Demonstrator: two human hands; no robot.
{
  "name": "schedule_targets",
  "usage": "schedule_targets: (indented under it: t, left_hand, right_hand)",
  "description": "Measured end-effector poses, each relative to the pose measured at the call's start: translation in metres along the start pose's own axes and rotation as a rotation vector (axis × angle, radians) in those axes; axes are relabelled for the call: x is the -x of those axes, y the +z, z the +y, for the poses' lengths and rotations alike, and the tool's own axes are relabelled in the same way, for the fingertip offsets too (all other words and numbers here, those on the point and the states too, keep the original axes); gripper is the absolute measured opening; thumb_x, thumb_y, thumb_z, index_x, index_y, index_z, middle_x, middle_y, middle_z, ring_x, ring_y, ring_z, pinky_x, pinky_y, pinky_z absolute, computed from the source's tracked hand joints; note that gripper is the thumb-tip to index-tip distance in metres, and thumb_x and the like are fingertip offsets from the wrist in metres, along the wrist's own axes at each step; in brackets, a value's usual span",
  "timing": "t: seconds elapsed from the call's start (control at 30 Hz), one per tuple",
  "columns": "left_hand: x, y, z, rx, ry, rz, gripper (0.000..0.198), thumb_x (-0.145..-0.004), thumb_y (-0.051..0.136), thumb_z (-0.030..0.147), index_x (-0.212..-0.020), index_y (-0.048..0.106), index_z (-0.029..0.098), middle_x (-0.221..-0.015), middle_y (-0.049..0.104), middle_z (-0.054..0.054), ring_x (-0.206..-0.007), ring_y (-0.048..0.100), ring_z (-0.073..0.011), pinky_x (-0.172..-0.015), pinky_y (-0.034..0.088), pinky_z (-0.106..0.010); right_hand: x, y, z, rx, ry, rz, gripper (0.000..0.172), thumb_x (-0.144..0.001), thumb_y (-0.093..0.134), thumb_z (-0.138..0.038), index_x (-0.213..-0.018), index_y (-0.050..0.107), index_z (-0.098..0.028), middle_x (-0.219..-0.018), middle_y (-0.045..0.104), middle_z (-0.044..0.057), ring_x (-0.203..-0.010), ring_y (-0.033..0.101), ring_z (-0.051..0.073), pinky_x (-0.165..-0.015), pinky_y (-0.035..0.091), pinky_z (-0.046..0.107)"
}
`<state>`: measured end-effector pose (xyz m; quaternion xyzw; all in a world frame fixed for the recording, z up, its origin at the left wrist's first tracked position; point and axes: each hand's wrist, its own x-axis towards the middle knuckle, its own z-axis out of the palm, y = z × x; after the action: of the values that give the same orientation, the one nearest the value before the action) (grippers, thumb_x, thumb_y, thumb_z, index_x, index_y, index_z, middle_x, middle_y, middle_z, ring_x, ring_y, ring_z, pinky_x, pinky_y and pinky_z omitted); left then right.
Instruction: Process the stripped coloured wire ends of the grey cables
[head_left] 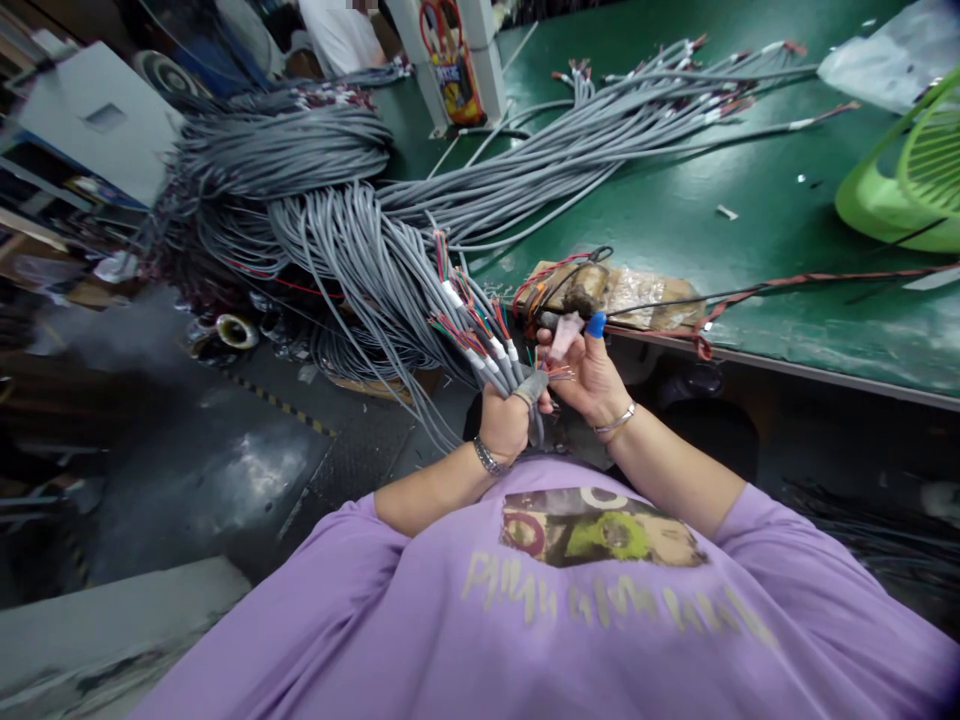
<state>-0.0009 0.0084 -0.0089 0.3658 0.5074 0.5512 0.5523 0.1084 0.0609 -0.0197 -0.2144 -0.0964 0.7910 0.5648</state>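
Note:
My left hand [506, 425] is wrapped round a bunch of grey multi-core cables [496, 372] just in front of my body. The cables' stripped ends fan upward, showing thin red, green and blue wires [469, 335] above white bands. A grey wrap covers my left thumb, which presses on one cable whose fine wires [559, 374] point right. Beside these wires is my right hand [591, 385], its thumb raised apart from the half-curled fingers. That thumb wears a blue finger cot [596, 325], and a pale wrap [566, 336] covers one finger. Nothing shows clearly between them.
Large coils of grey cable [292, 150] hang over the table's left end. More cables [600, 130] lie across the green table [750, 220]. A tape-wrapped block [637, 297] with a cord sits at its front edge. A green fan [900, 170] stands right; scissors [442, 25] hang in a holder.

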Motion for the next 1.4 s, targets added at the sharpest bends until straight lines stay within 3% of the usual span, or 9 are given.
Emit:
schedule_targets:
  t: [0.2,0.33,0.5,0.97,1.2,1.3,1.4]
  left_hand:
    - [0.005,-0.010,0.001,0.008,0.003,-0.022,0.033,-0.068,0.080,0.041,-0.065,0.057,0.018,-0.054,0.058,0.004,-0.045,0.053,-0.0071,-0.047,0.048,-0.021]
    - [0.007,-0.015,-0.005,-0.019,0.014,-0.036,0.033,-0.069,0.080,0.044,-0.067,0.059,0.018,-0.055,0.060,0.004,-0.045,0.055,-0.0080,-0.048,0.049,-0.022]
    - [0.007,-0.018,-0.009,-0.069,0.069,-0.087,0.029,-0.074,0.077,0.042,-0.068,0.062,0.018,-0.056,0.062,0.003,-0.048,0.058,-0.0091,-0.050,0.050,-0.022]
    - [0.005,-0.019,-0.008,-0.002,0.040,-0.112,0.033,-0.071,0.080,0.044,-0.069,0.063,0.016,-0.056,0.062,0.003,-0.047,0.056,-0.0080,-0.048,0.051,-0.021]
    - [0.002,-0.020,-0.009,-0.039,0.010,-0.157,0.032,-0.070,0.080,0.042,-0.066,0.061,0.016,-0.054,0.061,0.003,-0.046,0.056,-0.0086,-0.048,0.051,-0.022]
    - [0.004,-0.022,-0.008,-0.031,0.029,-0.175,0.031,-0.071,0.080,0.040,-0.066,0.061,0.016,-0.054,0.061,0.003,-0.045,0.056,-0.0085,-0.047,0.050,-0.022]
    - [0.005,-0.023,-0.007,-0.018,0.031,-0.155,0.032,-0.071,0.080,0.041,-0.066,0.060,0.017,-0.054,0.061,0.003,-0.046,0.056,-0.0085,-0.047,0.049,-0.021]
  right_hand:
    - [0.015,-0.014,-0.004,0.183,0.070,-0.116,0.063,-0.070,0.069,-0.078,-0.093,0.071,-0.020,-0.086,0.074,0.005,-0.065,0.065,0.014,-0.060,0.056,0.028]
    - [0.031,-0.016,-0.006,0.416,0.084,-0.276,0.059,-0.060,0.084,-0.068,-0.088,0.072,-0.017,-0.075,0.072,0.004,-0.061,0.067,0.017,-0.058,0.055,0.030]
    - [0.041,-0.004,-0.004,0.503,-0.019,-0.168,0.035,-0.064,0.090,-0.042,-0.079,0.070,-0.018,-0.063,0.068,-0.001,-0.049,0.062,0.013,-0.050,0.047,0.026]
    - [0.040,0.000,-0.001,0.460,0.062,-0.141,0.024,-0.064,0.083,-0.031,-0.071,0.066,-0.017,-0.059,0.067,0.001,-0.047,0.063,0.017,-0.049,0.050,0.031]
    - [0.034,0.002,0.012,0.273,0.082,0.063,0.021,-0.073,0.073,-0.030,-0.069,0.055,-0.021,-0.054,0.057,-0.003,-0.043,0.052,0.013,-0.041,0.045,0.027]
    - [0.025,-0.005,0.001,0.111,0.002,0.225,0.016,-0.079,0.069,-0.026,-0.073,0.055,-0.021,-0.057,0.055,-0.006,-0.047,0.050,0.007,-0.048,0.048,0.021]
    - [0.024,-0.017,-0.012,0.080,0.046,0.200,0.012,-0.079,0.071,-0.026,-0.080,0.060,-0.020,-0.065,0.061,-0.006,-0.055,0.055,0.006,-0.057,0.052,0.018]
